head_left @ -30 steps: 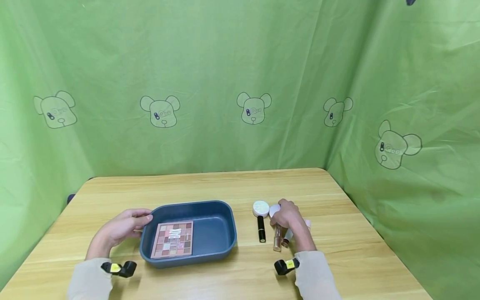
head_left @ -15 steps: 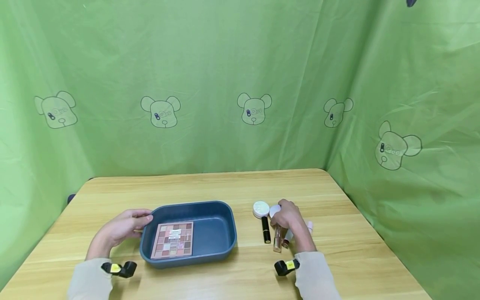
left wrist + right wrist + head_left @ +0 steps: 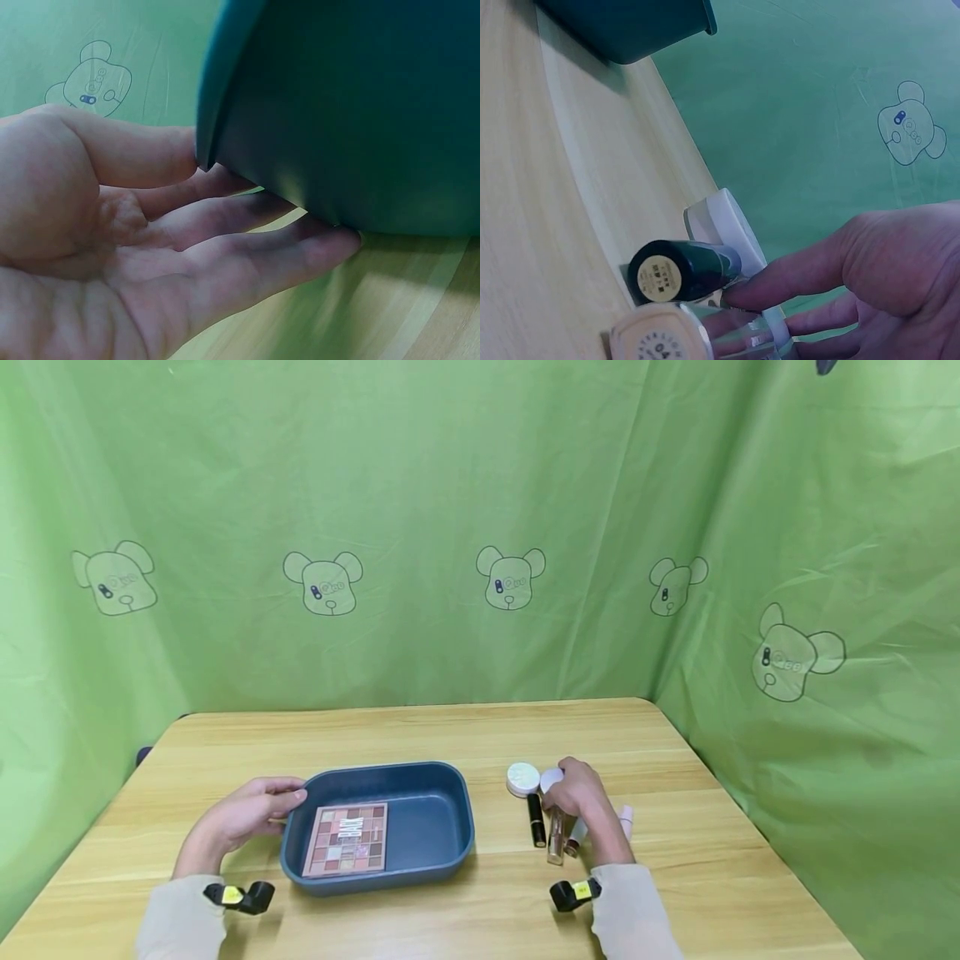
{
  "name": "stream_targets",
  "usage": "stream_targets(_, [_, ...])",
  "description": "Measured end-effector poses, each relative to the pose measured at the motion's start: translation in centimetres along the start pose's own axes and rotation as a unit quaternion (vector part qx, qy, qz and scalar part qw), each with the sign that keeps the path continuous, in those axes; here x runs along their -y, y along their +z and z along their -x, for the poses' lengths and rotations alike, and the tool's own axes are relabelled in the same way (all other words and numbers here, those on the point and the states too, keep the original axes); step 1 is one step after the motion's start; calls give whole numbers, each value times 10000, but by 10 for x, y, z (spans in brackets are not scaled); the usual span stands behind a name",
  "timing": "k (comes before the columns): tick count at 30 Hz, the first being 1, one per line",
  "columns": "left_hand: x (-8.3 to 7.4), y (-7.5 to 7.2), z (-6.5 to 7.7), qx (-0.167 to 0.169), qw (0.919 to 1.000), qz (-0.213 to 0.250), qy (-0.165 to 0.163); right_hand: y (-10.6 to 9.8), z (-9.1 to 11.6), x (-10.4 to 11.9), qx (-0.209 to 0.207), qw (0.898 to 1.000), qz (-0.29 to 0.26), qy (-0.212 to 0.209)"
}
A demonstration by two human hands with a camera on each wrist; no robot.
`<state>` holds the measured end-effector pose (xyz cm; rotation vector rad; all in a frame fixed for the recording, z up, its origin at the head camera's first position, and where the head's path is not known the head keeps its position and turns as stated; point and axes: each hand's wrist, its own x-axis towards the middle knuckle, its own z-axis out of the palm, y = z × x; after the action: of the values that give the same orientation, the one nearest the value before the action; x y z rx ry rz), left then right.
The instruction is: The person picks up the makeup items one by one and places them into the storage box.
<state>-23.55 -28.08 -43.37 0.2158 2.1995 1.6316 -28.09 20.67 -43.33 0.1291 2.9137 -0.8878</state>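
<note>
With the left hand [image 3: 243, 814], held the smooth blue tray [image 3: 427, 828] by its side; with the right hand [image 3: 579, 789], pinched a clear, shiny tube [image 3: 556, 838]. Looked only just begun: had one flat, square palette [image 3: 345, 840] in the tray, with a round white pot [image 3: 522, 779], glossy black stick [image 3: 536, 821] and pale pink tube [image 3: 627, 820] still out on the wood-striped worktop [image 3: 420, 735].

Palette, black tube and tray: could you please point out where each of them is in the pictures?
Palette [image 3: 346, 840]: head view, the middle of its upper face.
Black tube [image 3: 536, 821]: head view, the middle of its body.
Tray [image 3: 425, 831]: head view, the bare floor beside the palette.
</note>
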Motion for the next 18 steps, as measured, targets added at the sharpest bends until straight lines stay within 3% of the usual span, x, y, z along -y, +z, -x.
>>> stream_targets(18, [0, 1, 0, 23, 10000, 47, 23, -10, 6, 9, -471, 9977, -492, 71])
